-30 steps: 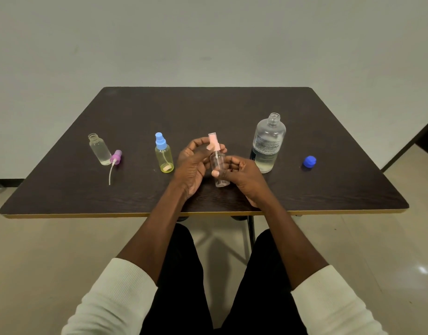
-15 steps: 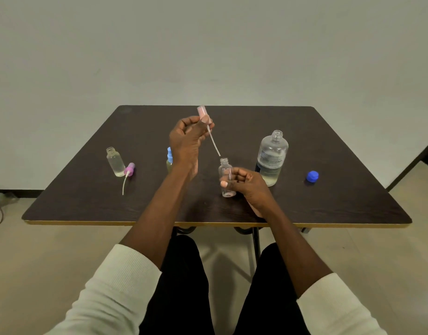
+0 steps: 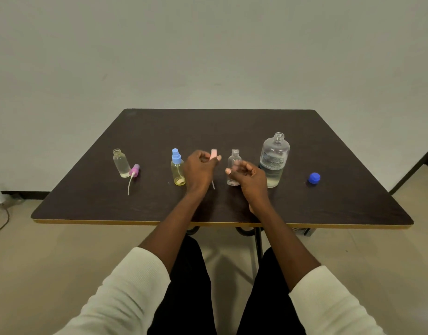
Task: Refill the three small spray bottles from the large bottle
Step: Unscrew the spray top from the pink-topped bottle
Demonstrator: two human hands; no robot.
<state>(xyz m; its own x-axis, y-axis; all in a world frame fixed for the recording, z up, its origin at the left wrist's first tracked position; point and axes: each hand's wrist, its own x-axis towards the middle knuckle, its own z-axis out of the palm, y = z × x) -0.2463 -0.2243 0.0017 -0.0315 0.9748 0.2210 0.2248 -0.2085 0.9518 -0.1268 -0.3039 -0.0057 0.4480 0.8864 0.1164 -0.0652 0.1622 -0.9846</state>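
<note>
Holding the pink spray top (image 3: 213,154), the left hand (image 3: 200,170) pinches it just above the table (image 3: 353,201). The right hand (image 3: 248,176) is loosely curled and holds nothing, touching or almost touching the open small bottle (image 3: 234,165). Just right of it stands the large bottle (image 3: 273,158), open. This bottle looks ready for filling. Next, the top must go down and the large bottle be lifted to pour.
</note>
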